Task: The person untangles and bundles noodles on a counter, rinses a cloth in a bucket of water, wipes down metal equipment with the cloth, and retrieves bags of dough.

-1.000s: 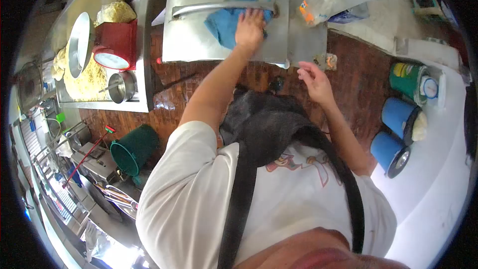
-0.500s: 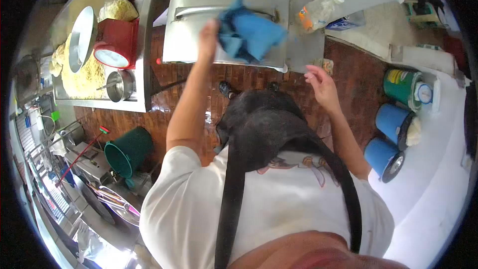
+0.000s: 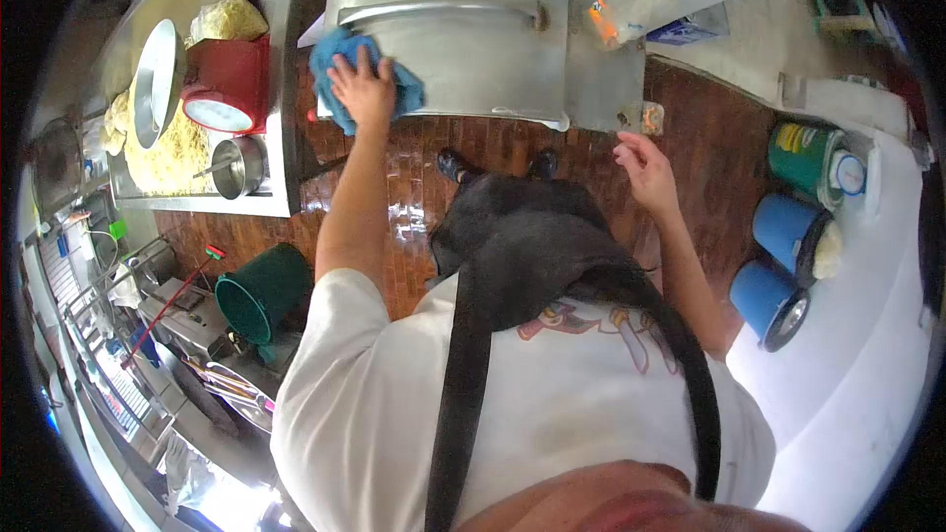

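Head: left hand (image 3: 366, 96) on blue cloth (image 3: 404, 94); cloth against steel lid (image 3: 463, 59)

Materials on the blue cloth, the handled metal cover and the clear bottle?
Blue cloth: some fabric, matte; soft folds, fiber unclear.
Metal cover: probably stainless steel, satin; grey with a dull sheen.
Bottle: likely plastic, glossy; see-through with highlights, though glass isn't excluded.

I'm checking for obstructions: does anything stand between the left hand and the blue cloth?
Nothing visible does: the left hand rests on the blue cloth, at the near left corner of the metal cover.
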`<state>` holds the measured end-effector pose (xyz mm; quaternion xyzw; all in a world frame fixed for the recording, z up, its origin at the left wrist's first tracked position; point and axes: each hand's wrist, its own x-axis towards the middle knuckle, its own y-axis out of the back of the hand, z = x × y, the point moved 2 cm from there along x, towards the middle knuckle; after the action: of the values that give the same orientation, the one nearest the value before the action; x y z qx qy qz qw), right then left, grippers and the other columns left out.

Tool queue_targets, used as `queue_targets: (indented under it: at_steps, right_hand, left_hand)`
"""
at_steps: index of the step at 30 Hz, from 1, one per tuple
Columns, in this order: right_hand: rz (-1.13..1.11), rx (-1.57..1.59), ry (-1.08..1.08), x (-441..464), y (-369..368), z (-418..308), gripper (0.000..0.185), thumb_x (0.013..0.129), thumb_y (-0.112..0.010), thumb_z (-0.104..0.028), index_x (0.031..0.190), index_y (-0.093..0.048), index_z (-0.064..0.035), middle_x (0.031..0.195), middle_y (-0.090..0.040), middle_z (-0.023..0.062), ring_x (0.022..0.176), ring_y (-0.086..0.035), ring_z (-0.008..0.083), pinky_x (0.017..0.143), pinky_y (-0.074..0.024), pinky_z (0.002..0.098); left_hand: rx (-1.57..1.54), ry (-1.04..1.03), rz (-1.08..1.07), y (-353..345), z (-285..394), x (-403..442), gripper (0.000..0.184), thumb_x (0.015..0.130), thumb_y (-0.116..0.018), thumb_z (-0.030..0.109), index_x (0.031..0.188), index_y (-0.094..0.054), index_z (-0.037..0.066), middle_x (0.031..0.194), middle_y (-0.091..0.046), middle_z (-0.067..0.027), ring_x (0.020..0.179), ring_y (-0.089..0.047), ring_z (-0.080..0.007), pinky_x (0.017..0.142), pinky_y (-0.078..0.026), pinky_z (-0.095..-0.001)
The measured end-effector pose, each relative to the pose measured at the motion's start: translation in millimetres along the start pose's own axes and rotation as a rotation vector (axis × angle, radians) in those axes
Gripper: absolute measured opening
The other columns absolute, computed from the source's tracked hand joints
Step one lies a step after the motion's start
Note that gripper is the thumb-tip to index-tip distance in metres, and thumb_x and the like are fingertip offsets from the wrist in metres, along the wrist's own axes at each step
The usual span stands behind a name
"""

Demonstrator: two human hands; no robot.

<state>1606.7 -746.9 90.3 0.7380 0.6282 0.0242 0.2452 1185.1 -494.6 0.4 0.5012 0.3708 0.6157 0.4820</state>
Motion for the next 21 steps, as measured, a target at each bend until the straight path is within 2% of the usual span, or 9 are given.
queue_targets:
  at_steps: [7, 8, 9, 10, 13, 16, 19, 20, 21]
  right_hand:
    - [0.028, -0.081, 0.018, -12.2, 12.1, 9.5, 0.027, 0.094, -0.064, -0.018, 0.118, -0.065, -0.0051, 0.103, -0.071, 0.0121, 0.09, -0.069, 0.0215, 0.082, -0.0542, 0.0334]
    - [0.034, -0.126, 0.034, -10.7, 16.4, 7.5, 0.027, 0.094, -0.064, -0.019, 0.117, -0.065, -0.0052, 0.103, -0.071, 0.0123, 0.09, -0.069, 0.0229, 0.082, -0.0542, 0.0342]
    - [0.045, -0.173, 0.043, -9.7, 19.7, 8.3, 0.026, 0.094, -0.064, -0.019, 0.116, -0.066, -0.0054, 0.103, -0.07, 0.0125, 0.09, -0.068, 0.0244, 0.082, -0.0543, 0.035]
    - [0.081, -0.157, 0.069, -10.4, 25.5, 2.7, 0.026, 0.094, -0.063, -0.019, 0.115, -0.066, -0.0053, 0.102, -0.07, 0.0133, 0.09, -0.068, 0.0253, 0.082, -0.0543, 0.0353]
    - [0.069, -0.126, 0.015, -9.7, 29.3, 5.9, 0.026, 0.093, -0.062, -0.019, 0.115, -0.065, -0.0055, 0.102, -0.07, 0.0147, 0.09, -0.068, 0.0268, 0.082, -0.0541, 0.0352]
    - [0.026, -0.08, 0.055, -8.6, 26.3, -1.7, 0.027, 0.093, -0.062, -0.02, 0.116, -0.065, -0.006, 0.103, -0.07, 0.0154, 0.091, -0.068, 0.0273, 0.083, -0.054, 0.0359]
    - [-0.012, -0.087, 0.022, -8.9, 25.3, -1.9, 0.027, 0.093, -0.062, -0.02, 0.116, -0.066, -0.0063, 0.106, -0.07, 0.0148, 0.093, -0.068, 0.0277, 0.083, -0.0539, 0.0363]
    - [0.016, -0.181, 0.067, -8.7, 26.2, 0.3, 0.028, 0.093, -0.062, -0.02, 0.117, -0.066, -0.0063, 0.106, -0.07, 0.0142, 0.094, -0.068, 0.0273, 0.084, -0.0538, 0.0361]
    - [0.024, -0.265, 0.117, -7.9, 25.6, 4.3, 0.028, 0.093, -0.063, -0.021, 0.117, -0.066, -0.0063, 0.107, -0.07, 0.0137, 0.095, -0.069, 0.027, 0.085, -0.0536, 0.0359]
  left_hand:
    - [-0.179, -0.152, -0.01, -14.4, 64.0, -4.1, 0.035, 0.076, -0.063, 0.012, 0.109, -0.071, 0.004, 0.12, -0.063, -0.0218, 0.116, -0.055, -0.0382, 0.099, -0.044, -0.0479]
    - [-0.206, -0.207, 0.096, -0.4, 68.2, 1.7, 0.027, 0.077, -0.06, 0.01, 0.1, -0.073, 0.003, 0.11, -0.068, -0.0202, 0.107, -0.061, -0.0364, 0.094, -0.048, -0.0455]
    - [-0.069, -0.15, -0.181, -2.7, 58.9, 22.0, 0.023, 0.08, -0.058, 0.01, 0.095, -0.073, 0.001, 0.096, -0.071, -0.0179, 0.091, -0.067, -0.0343, 0.086, -0.052, -0.0436]
    - [-0.259, -0.052, -0.104, 0.7, 50.8, 29.3, 0.019, 0.082, -0.06, 0.009, 0.093, -0.073, 0.0, 0.087, -0.071, -0.0173, 0.08, -0.068, -0.0328, 0.079, -0.054, -0.0424]
    - [-0.481, 0.095, -0.299, 46.9, 83.4, 42.7, 0.014, 0.088, -0.063, 0.01, 0.096, -0.073, 0.002, 0.095, -0.07, -0.0179, 0.083, -0.068, -0.034, 0.08, -0.053, -0.0415]
    - [-0.31, -0.043, -0.214, 12.7, 50.2, 35.1, 0.034, 0.097, -0.056, 0.031, 0.121, -0.068, 0.008, 0.126, -0.063, -0.0193, 0.118, -0.06, -0.0319, 0.102, -0.045, -0.0439]
    - [0.045, -0.376, -0.03, -16.6, 7.2, 0.6, 0.049, 0.099, -0.051, 0.041, 0.14, -0.054, 0.014, 0.15, -0.044, -0.0178, 0.138, -0.041, -0.0345, 0.109, -0.032, -0.0542]
    - [0.011, -0.249, -0.133, -23.3, -15.1, 11.2, 0.059, 0.1, -0.042, 0.052, 0.149, -0.042, 0.019, 0.159, -0.031, -0.0123, 0.146, -0.027, -0.0356, 0.113, -0.022, -0.0616]
    - [0.087, -0.183, -0.067, -21.7, -30.1, 23.6, 0.058, 0.099, -0.043, 0.053, 0.148, -0.045, 0.021, 0.157, -0.034, -0.0122, 0.143, -0.031, -0.0394, 0.113, -0.023, -0.0604]
